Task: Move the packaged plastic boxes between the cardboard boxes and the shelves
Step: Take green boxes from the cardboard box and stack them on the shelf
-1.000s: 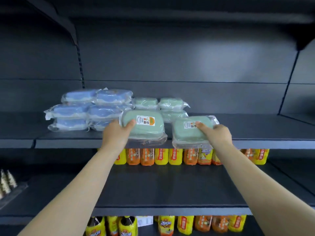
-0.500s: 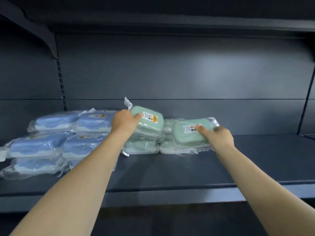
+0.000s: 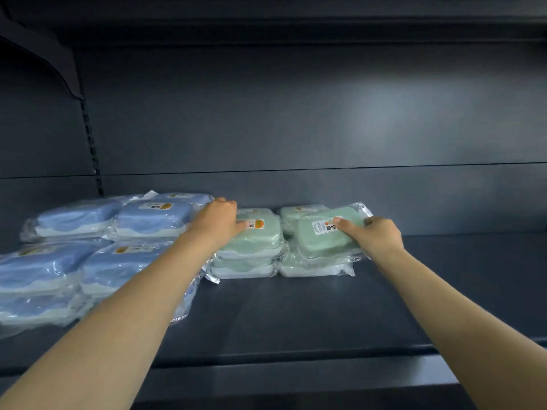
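Note:
Two green plastic boxes in clear wrap are in my hands on the dark shelf [image 3: 296, 315]. My left hand [image 3: 217, 221] grips the left green box [image 3: 257, 239], which lies flat on top of a green stack. My right hand [image 3: 374, 236] holds the right green box [image 3: 321, 238], tilted on top of a second green stack [image 3: 313, 269], with my thumb on its label. More green boxes stand behind. Stacks of blue wrapped boxes [image 3: 88, 253] fill the shelf's left part.
The shelf's back panel [image 3: 296, 128] rises right behind the stacks. A slotted upright [image 3: 91, 149] and a bracket stand at the left. The shelf's front lip [image 3: 296, 377] runs below my arms. Bare shelf lies right of the green stacks.
Both hands have carried the green boxes from the shelf's front edge back onto the green stacks. The left box now lies flat; my view has moved closer.

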